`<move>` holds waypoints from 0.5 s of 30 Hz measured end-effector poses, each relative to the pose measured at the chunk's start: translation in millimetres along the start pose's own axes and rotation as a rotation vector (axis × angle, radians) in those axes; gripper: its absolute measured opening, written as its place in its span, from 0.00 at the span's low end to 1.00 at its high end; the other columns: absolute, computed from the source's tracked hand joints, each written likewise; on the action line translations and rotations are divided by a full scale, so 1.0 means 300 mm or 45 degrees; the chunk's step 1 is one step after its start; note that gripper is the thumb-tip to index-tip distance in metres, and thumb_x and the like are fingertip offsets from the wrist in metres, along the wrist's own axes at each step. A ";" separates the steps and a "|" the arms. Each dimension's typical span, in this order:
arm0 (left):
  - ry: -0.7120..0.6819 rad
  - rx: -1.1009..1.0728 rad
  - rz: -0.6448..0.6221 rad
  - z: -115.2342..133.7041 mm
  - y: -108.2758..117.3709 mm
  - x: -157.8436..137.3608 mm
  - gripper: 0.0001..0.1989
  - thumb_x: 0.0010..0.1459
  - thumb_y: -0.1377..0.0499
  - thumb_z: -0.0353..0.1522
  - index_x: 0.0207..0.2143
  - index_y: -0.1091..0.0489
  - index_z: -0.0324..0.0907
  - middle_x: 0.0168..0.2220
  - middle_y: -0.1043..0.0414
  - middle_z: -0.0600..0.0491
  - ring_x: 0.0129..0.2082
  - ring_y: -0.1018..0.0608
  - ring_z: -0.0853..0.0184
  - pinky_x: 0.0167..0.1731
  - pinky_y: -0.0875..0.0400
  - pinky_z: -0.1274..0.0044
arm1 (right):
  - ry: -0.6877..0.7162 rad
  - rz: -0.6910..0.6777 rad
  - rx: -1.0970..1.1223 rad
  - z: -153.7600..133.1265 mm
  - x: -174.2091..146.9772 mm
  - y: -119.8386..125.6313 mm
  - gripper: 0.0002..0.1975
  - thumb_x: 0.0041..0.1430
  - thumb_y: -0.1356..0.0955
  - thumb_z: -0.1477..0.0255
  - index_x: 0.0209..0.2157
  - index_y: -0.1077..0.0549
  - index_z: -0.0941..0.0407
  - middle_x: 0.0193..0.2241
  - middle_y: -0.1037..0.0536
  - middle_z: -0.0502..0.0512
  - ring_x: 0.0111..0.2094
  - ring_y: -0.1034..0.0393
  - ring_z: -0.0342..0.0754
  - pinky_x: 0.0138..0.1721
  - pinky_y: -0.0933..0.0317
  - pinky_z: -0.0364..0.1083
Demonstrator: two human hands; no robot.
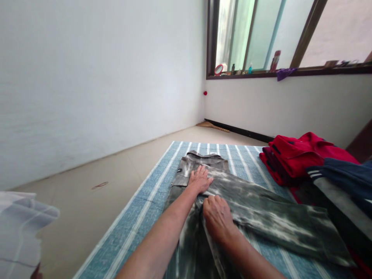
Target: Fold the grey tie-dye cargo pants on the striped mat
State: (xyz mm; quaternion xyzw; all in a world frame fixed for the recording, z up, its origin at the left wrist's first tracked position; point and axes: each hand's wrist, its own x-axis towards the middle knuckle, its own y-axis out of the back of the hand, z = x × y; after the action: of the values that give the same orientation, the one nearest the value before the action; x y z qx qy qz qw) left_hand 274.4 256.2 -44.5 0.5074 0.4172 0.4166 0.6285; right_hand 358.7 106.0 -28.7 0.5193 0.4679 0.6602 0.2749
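Note:
A mottled dark green and grey garment (261,201) lies spread on a blue striped cloth (139,209). One long limb of it stretches to the right, and another part runs down towards me; whether it is a jacket or trousers I cannot tell. My left hand (200,179) rests flat on its upper part, fingers slightly spread. Just below, my right hand (217,217) has its fingers curled into the fabric where the two parts meet. Its fingertips are mostly hidden.
Folded red clothes (308,151) are stacked at the right, with a navy and grey garment (345,178) beside them. Pale sheer fabric (20,232) hangs at the lower left. A broom (213,126) lies by the far wall. Bottles (274,61) stand on the window sill.

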 end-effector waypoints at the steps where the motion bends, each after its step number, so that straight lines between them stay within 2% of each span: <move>1: 0.003 -0.006 -0.004 0.001 -0.001 0.000 0.32 0.64 0.60 0.47 0.65 0.50 0.42 0.69 0.64 0.50 0.68 0.60 0.60 0.63 0.60 0.57 | 0.011 -0.009 -0.008 -0.001 0.011 -0.021 0.11 0.49 0.36 0.86 0.26 0.28 0.57 0.24 0.27 0.56 0.27 0.34 0.52 0.27 0.49 0.48; 5: 0.005 -0.037 -0.009 0.001 -0.009 0.003 0.32 0.64 0.60 0.48 0.65 0.50 0.43 0.69 0.64 0.51 0.68 0.60 0.60 0.63 0.60 0.57 | 0.163 0.091 0.097 0.046 0.004 -0.076 0.11 0.50 0.37 0.85 0.25 0.31 0.55 0.24 0.28 0.53 0.26 0.35 0.49 0.27 0.51 0.46; 8: 0.003 -0.056 0.000 0.000 -0.020 0.007 0.32 0.63 0.60 0.48 0.65 0.50 0.45 0.69 0.63 0.51 0.68 0.59 0.60 0.63 0.60 0.57 | 0.200 0.155 0.230 0.083 -0.015 -0.097 0.10 0.54 0.38 0.82 0.25 0.33 0.54 0.23 0.29 0.51 0.26 0.36 0.47 0.28 0.52 0.45; 15: 0.002 -0.075 0.108 0.000 -0.038 -0.006 0.32 0.63 0.61 0.49 0.64 0.48 0.45 0.69 0.61 0.54 0.68 0.59 0.61 0.64 0.61 0.59 | 0.112 0.028 0.455 0.100 -0.035 -0.107 0.09 0.58 0.39 0.78 0.26 0.31 0.54 0.25 0.28 0.49 0.28 0.34 0.44 0.28 0.52 0.43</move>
State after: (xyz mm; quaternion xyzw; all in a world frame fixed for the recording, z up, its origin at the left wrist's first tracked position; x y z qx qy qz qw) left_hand 275.1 252.7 -55.6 0.5055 0.3831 0.4554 0.6247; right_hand 386.3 120.1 -61.6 0.5357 0.5837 0.5914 0.1503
